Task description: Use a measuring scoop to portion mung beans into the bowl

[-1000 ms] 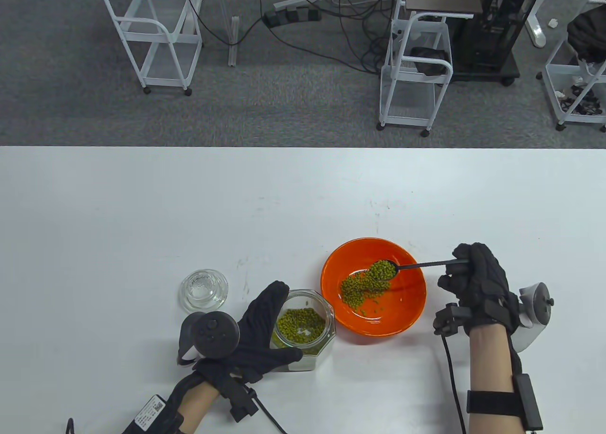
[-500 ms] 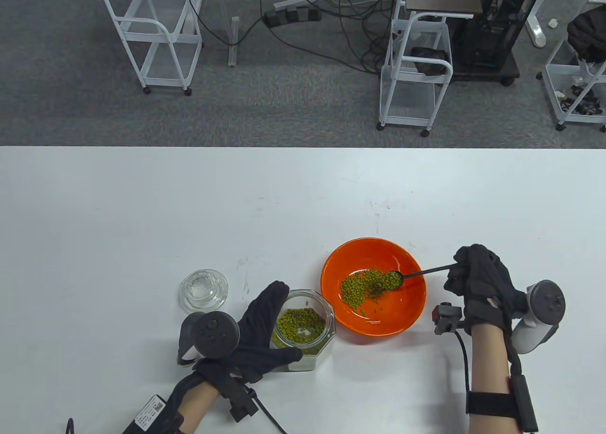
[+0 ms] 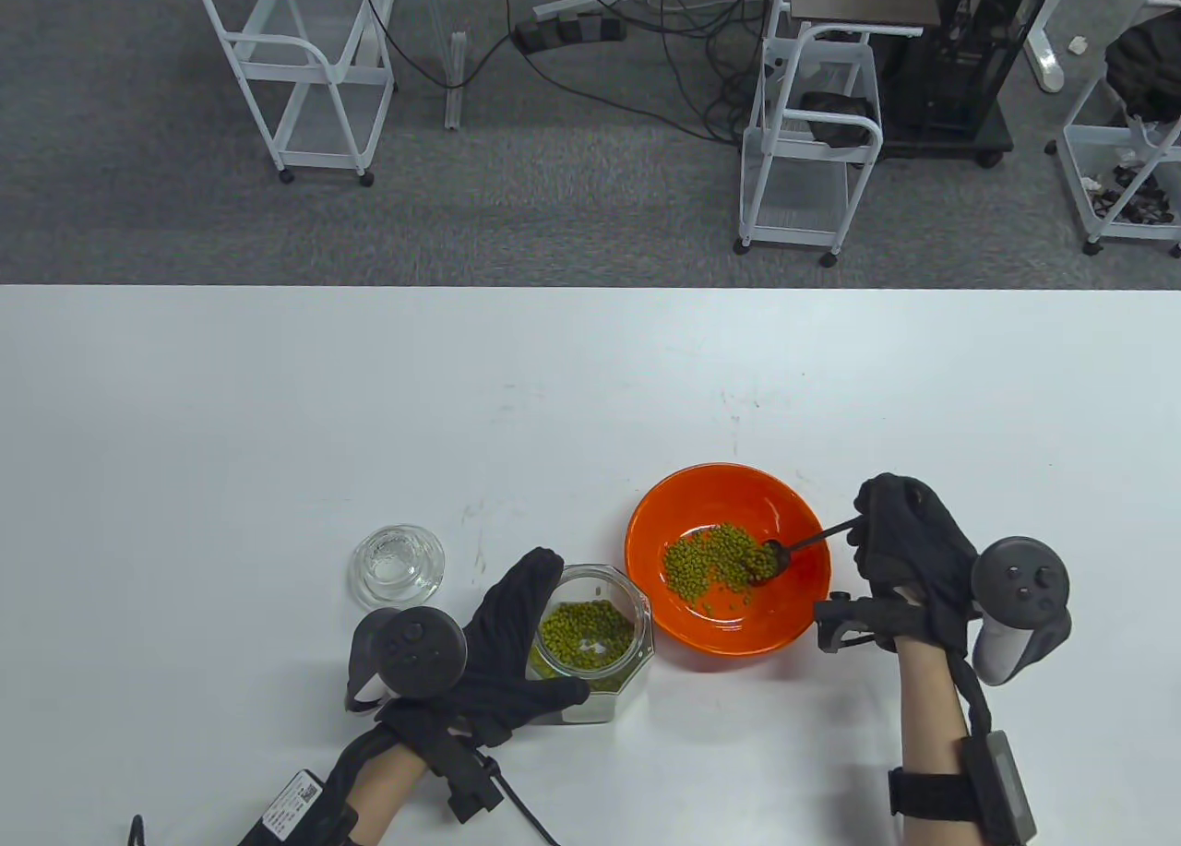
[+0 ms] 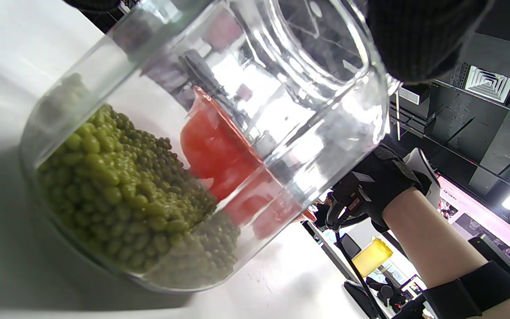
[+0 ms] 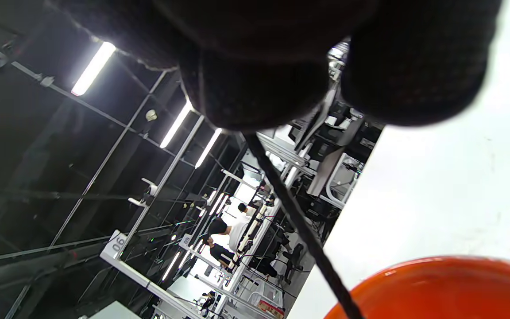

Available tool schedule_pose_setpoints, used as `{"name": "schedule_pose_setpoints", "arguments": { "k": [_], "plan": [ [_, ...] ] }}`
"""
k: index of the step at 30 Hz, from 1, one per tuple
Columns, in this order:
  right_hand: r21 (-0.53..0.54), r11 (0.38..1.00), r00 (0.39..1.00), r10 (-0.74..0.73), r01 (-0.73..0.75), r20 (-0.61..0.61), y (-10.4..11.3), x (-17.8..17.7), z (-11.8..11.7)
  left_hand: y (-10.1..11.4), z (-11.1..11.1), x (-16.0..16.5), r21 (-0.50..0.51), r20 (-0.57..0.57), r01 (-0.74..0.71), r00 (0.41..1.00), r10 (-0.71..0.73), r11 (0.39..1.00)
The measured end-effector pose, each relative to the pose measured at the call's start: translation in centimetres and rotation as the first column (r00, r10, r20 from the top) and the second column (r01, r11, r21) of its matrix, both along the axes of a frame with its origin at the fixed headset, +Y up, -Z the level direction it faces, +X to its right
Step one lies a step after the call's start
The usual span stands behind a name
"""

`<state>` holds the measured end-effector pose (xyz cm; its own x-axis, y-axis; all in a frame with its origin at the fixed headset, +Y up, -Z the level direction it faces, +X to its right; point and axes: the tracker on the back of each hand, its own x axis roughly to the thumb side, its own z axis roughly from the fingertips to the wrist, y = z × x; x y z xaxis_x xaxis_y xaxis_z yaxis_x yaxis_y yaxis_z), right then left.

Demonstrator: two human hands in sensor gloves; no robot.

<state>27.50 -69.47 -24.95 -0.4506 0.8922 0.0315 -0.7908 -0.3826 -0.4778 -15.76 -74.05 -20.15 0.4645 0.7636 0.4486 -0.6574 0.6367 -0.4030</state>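
An orange bowl point(image 3: 803, 606) near the table's front holds a heap of green mung beans point(image 3: 715, 565). My right hand point(image 3: 909, 546) grips the thin black handle of the measuring scoop point(image 3: 782, 554), whose head is turned over among the beans at the bowl's right side. In the right wrist view the scoop's handle point(image 5: 299, 226) runs down from my fingers to the orange bowl's rim point(image 5: 436, 277). Left of the bowl stands an open glass jar point(image 3: 595, 638) with beans in its bottom. My left hand point(image 3: 498, 652) holds it from the left, fingers round its side. The jar point(image 4: 202, 146) fills the left wrist view.
The jar's glass lid point(image 3: 398, 565) lies on the table to the left of the jar. White trolleys point(image 3: 304, 62) and cables stand on the grey floor beyond the table's far edge.
My right hand rolled and moved left, tipping the scoop. The beans that were in the scoop now lie in the bowl. My left hand and the jar stayed still.
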Motion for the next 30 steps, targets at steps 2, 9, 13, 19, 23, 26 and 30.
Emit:
{"name": "schedule_pose_setpoints", "arguments": {
  "k": [2,9,13,19,23,26,30],
  "plan": [
    [0.023,0.996,0.997,0.081,-0.080,-0.004,0.6,-0.9,0.2,0.0,0.0,0.0,0.000,0.000,0.000,1.000,0.000,1.000],
    [0.132,0.948,0.955,0.294,-0.289,-0.024,2.1,-4.1,0.9,0.0,0.0,0.0,0.000,0.000,0.000,1.000,0.000,1.000],
    [0.221,0.875,0.891,0.451,-0.432,-0.046,3.2,-6.4,1.6,0.0,0.0,0.0,-0.003,-0.001,0.004,1.000,-0.004,1.000],
    [0.341,0.742,0.765,0.637,-0.577,-0.092,4.0,-9.4,2.4,0.0,0.0,0.0,-0.003,-0.001,0.004,1.000,-0.004,1.000],
    [0.383,0.695,0.719,0.687,-0.608,-0.104,4.4,-10.5,2.9,0.0,0.0,0.0,-0.004,0.000,0.006,1.000,-0.006,1.000],
    [0.404,0.700,0.734,0.672,-0.589,-0.093,4.8,-10.6,3.3,0.1,0.0,0.0,-0.004,0.003,0.011,1.000,-0.011,1.000],
    [0.454,0.710,0.783,0.620,-0.538,-0.042,6.1,-10.3,4.2,0.0,0.0,0.0,-0.004,0.007,0.009,1.000,-0.009,1.000]
  ]
}}
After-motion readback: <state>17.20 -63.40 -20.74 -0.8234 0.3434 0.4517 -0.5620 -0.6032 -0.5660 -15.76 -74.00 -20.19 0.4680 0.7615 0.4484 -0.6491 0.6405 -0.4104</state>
